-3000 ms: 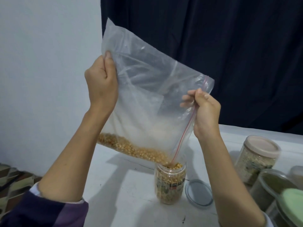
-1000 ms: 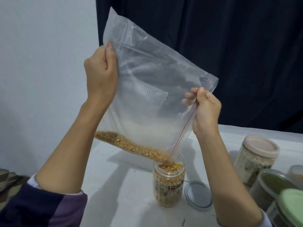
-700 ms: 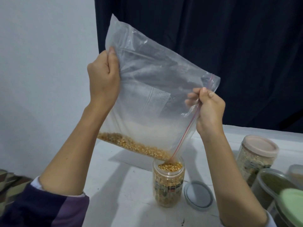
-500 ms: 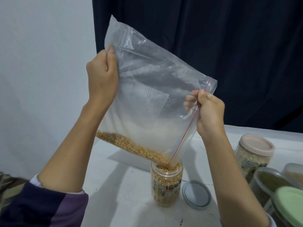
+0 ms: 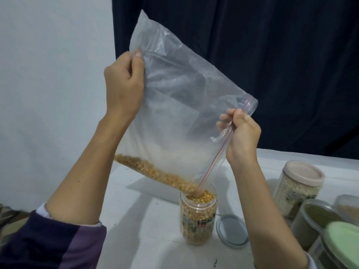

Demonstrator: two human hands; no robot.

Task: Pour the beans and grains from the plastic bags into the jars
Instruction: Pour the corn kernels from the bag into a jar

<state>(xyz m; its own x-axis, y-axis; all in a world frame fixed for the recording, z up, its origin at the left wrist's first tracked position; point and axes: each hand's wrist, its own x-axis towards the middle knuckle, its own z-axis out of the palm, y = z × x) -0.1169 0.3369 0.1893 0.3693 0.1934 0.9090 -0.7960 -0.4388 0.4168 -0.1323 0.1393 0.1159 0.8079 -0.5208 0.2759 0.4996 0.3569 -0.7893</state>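
Two hands [image 5: 124, 84], one bag [image 5: 174, 105], one open jar [image 5: 198, 216]

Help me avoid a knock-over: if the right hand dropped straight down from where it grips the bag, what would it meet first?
Probably the loose grey lid on the table, beside the open jar; the right hand looks nearly above it, though depth is uncertain.

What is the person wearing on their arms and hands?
Both hands are bare, with no gloves, rings or watch in sight. The left hand has short, plain nails, and so does the right hand. The left sleeve is dark navy with a purple band and a thin white cuff edge, pushed up past the forearm. At the right arm only a sliver of white cuff shows.
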